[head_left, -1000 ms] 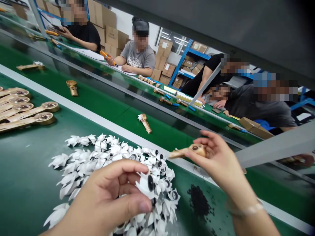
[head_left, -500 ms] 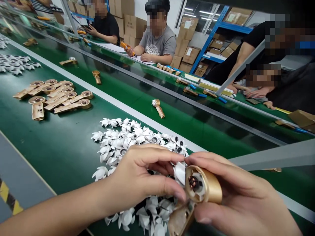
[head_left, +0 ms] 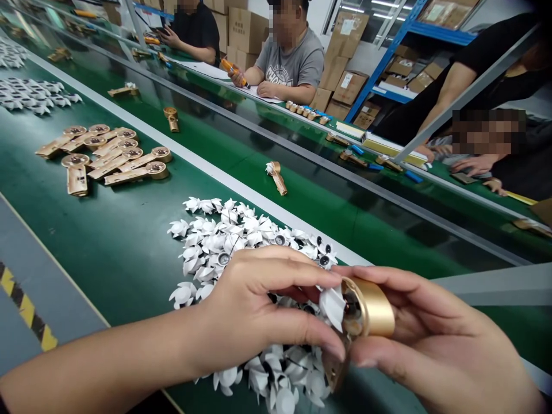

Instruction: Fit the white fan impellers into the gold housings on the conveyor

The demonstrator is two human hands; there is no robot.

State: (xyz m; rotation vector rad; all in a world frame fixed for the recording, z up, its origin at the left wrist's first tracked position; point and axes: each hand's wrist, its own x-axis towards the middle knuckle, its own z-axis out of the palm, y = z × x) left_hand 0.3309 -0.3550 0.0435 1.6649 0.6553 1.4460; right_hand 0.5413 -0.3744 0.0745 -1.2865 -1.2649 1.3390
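My right hand (head_left: 435,333) is closed round a gold handheld-fan housing (head_left: 377,307), its round open end turned to the left and its handle hanging down. Wires or a motor show dimly inside the ring. Between the thumb and fingers of my left hand (head_left: 267,299) is a white fan blade wheel (head_left: 332,307), held right at the mouth of the housing. Whether the wheel touches the motor shaft I cannot tell. Below and behind both hands spreads a pile of white fan blade wheels (head_left: 241,230), partly hidden by my left hand.
Several gold fan housings (head_left: 125,155) lie grouped at the left on the green table (head_left: 142,230). Another housing with a white wheel (head_left: 276,178) rests on the green belt beyond a white strip. A metal bar (head_left: 487,284) crosses at the right. Co-workers (head_left: 288,63) sit across the line.
My left hand has brought the white wheel to the right, into the mouth of the housing. The housing has turned, so its inside shows less. The whole view has shifted slightly.
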